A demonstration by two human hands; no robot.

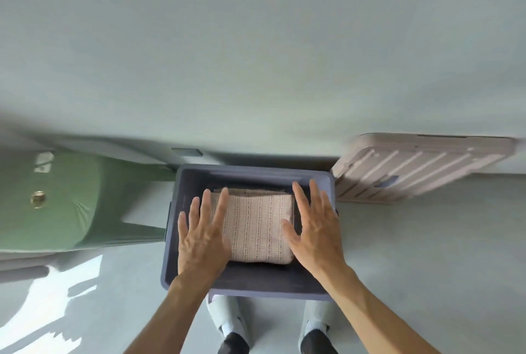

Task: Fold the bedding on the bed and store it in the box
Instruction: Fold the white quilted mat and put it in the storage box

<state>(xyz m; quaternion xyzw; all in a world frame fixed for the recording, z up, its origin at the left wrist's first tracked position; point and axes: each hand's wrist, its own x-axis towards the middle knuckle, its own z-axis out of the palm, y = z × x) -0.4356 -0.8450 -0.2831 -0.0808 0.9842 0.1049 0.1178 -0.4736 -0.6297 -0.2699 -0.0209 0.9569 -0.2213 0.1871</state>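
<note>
Both hands lie flat with fingers spread wide, each grip holding nothing. The left hand [203, 235] rests palm-down on the left part of the folded bedding [260, 230], its fingers reaching across the cloth's near-left corner. The right hand [314, 228] sits at the bundle's right edge, thumb touching the fabric, fingers extended over the dark gap between cloth and box wall. The bedding, a pale pink checked fabric with darker vertical stripes, is a compact rectangle lying inside the blue-grey plastic box [250, 289], roughly centred on its floor. The box stands on a pale floor [427, 254], directly ahead of the person's white shoes [225, 322]. Just beyond the box's far-right corner a pinkish ribbed lid [421, 167] leans against the wall [256, 40]. To the left, a green-covered piece of furniture [62, 200] stands beside the box.
</note>
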